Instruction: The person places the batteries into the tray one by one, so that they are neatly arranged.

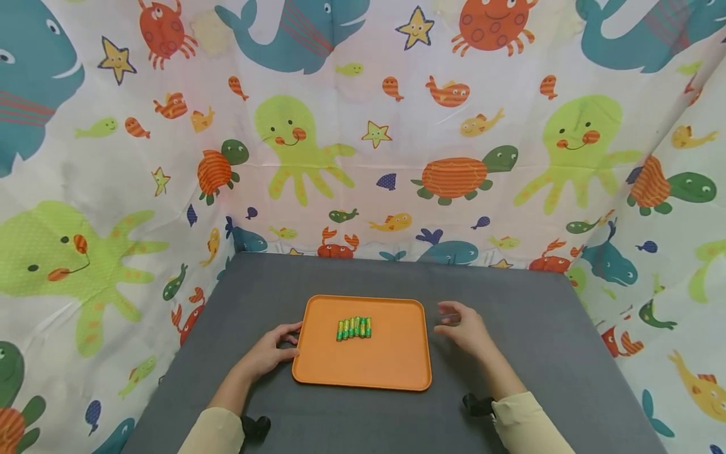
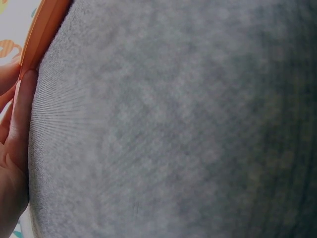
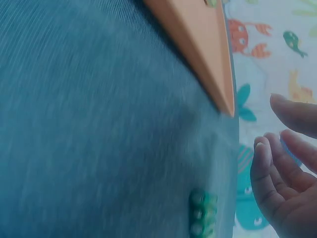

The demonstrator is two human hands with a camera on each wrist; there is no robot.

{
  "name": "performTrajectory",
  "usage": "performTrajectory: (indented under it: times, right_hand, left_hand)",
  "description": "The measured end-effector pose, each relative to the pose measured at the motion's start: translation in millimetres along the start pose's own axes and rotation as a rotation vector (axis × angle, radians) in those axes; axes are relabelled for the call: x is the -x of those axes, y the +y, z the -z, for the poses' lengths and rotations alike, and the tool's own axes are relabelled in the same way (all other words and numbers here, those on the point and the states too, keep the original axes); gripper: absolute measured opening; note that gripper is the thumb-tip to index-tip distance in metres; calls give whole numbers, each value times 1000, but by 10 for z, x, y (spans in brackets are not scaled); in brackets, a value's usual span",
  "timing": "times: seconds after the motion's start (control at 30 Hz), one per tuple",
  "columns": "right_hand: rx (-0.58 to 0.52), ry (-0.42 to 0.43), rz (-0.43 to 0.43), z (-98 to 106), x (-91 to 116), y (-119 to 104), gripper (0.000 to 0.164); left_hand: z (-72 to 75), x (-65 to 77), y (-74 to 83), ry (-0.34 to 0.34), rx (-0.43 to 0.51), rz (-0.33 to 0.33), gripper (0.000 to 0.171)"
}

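Observation:
An orange tray (image 1: 368,369) lies on the grey table in the head view. Several green and yellow batteries (image 1: 354,328) lie side by side in a row on it, left of its middle. My left hand (image 1: 266,354) holds the tray's left edge, with thumb and fingers at the rim; the left wrist view shows fingertips (image 2: 28,79) against the tray's side (image 2: 44,27). My right hand (image 1: 467,331) is just off the tray's right side, fingers loosely bent, nothing held. In the right wrist view a blurred green cluster (image 3: 203,213) shows low on the grey surface.
The grey table (image 1: 363,425) reaches back to a white curtain (image 1: 363,170) printed with sea animals, which stands behind and on both sides. Dark wrist-worn devices (image 1: 256,427) sit at both wrists. The green cluster from the right wrist view cannot be made out beside the tray in the head view.

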State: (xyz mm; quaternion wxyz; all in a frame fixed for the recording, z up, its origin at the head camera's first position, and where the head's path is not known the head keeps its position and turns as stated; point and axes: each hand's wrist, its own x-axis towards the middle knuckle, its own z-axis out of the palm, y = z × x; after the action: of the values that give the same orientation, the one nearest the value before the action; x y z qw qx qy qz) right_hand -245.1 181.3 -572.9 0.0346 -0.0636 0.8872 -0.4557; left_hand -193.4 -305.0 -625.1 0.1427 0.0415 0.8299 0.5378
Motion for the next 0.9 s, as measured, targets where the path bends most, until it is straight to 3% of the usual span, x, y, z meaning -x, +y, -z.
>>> performTrajectory:
  times: [0.43, 0.73, 0.9]
  right_hand:
    - [19, 6, -53, 343, 131, 389, 61]
    - [170, -46, -103, 472, 237, 557, 75]
    - [204, -79, -102, 460, 268, 603, 73]
  left_hand:
    - [6, 1, 3, 10, -47, -2, 67]
    - [18, 5, -6, 2, -41, -2, 67]
    - [13, 15, -35, -4, -38, -8, 67]
